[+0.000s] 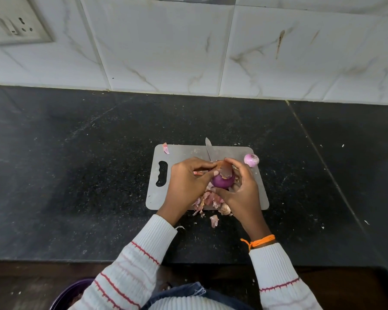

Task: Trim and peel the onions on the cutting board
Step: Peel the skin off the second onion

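- Fingers (205, 170): both our hands close round one red onion (223, 181), held just above the cutting board (251, 189). Our left hand (186, 177) pinches a flap of dry skin (226, 170) at the onion's top; our right hand (242, 193) cups the bulb from the far side, thumb curled under it.
- Counter (76, 164): dark speckled stone, bearing the board and a scatter of small flecks.
- Cutting board: grey, with a handle slot on its left; it carries everything below.
- Bowl (70, 294): dark purple rim at the lower left edge of view, below the counter edge. We cannot tell what is in it.
- Knife (209, 148): blade lying on the board's far side, tip reaching past the far edge, handle hidden behind our hands.
- Peel heap (207, 201): loose papery skins at the board's near edge, a few spilled onto the counter.
- Second onion (251, 159): small, pale and already peeled by the look of it, near the board's far right corner, apart from our hands.
- Stray peel scrap (165, 148): at the far left corner.
- Step in hand, as we judge it: stripping the outer skin. Best done by pulling the flap down along the bulb towards the root while the right hand turns the onion, so that the skin lifts in broad pieces and the purple flesh stays whole. Drop scraps onto the heap.
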`<state>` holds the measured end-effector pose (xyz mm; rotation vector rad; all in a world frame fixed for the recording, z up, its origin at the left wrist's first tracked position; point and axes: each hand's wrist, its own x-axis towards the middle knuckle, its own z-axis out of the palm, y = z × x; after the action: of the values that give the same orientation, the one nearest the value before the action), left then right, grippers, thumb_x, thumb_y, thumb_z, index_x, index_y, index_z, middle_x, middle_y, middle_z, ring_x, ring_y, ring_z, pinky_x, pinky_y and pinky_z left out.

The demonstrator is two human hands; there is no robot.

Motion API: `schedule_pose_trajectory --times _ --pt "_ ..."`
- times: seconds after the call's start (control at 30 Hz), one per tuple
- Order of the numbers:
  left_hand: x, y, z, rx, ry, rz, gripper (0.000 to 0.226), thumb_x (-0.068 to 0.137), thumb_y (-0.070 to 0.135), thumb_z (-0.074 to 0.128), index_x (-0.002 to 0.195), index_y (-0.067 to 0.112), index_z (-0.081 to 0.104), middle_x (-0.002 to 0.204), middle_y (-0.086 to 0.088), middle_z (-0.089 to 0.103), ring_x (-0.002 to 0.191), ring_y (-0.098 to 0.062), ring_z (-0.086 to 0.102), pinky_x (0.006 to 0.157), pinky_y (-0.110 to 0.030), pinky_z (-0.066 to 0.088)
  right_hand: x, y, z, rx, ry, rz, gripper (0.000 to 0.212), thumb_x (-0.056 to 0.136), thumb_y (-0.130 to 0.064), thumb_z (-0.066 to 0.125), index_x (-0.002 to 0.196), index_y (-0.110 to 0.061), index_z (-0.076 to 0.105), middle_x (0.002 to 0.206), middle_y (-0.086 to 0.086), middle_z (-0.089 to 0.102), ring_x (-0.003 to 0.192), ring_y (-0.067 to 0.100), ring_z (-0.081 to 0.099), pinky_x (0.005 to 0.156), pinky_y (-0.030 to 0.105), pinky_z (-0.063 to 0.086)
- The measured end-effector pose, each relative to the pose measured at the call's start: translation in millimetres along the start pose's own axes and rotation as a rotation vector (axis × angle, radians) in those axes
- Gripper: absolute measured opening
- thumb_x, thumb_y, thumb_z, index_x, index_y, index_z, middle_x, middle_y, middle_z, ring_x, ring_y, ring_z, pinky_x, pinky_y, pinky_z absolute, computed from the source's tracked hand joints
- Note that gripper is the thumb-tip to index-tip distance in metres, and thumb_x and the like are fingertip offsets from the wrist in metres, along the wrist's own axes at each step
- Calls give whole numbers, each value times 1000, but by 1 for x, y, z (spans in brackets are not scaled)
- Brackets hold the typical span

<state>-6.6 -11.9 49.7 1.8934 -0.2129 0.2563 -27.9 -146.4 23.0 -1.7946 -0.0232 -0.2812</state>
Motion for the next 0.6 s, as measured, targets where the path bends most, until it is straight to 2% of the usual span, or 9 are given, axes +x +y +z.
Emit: schedule_pose_trajectory --times 0.17,0.33,0.47,0.6 --pt "1 1 0 -34 -30 -71 21 74 1 74 92 10 74 88 1 70 85 -7 67 76 -25 57 2 1 -1 -24 -9 -17 71 64 6 78 113 -38 50 117 -11 52 115 11 54 92 35 53" --pt "2 0 -1 -24 -44 -88 22 71 -2 74 91 8 74 85 2 68 78 -4 66 71 -16 55 3 2 1 -60 -16 -34 68 65 4 79 118 -29 51 115 -20 48 115 13 54 91 36 53" --pt "1 0 1 28 -18 -85 21 71 -4 73 89 7 73 83 2 66 73 -2 64 68 -10 52 3 2 4 -81 -13 -47 67 65 4 78 118 -27 52 115 -18 48 114 13 54 91 35 53" --pt "2 -4 -1 37 57 -124 21 74 -8 68 81 12 72 75 10 67 68 0 63 63 -9 50 1 3 7 -108 -18 -45 67 66 -1 82 120 -25 52 117 -12 50 116 12 52 91 33 53"
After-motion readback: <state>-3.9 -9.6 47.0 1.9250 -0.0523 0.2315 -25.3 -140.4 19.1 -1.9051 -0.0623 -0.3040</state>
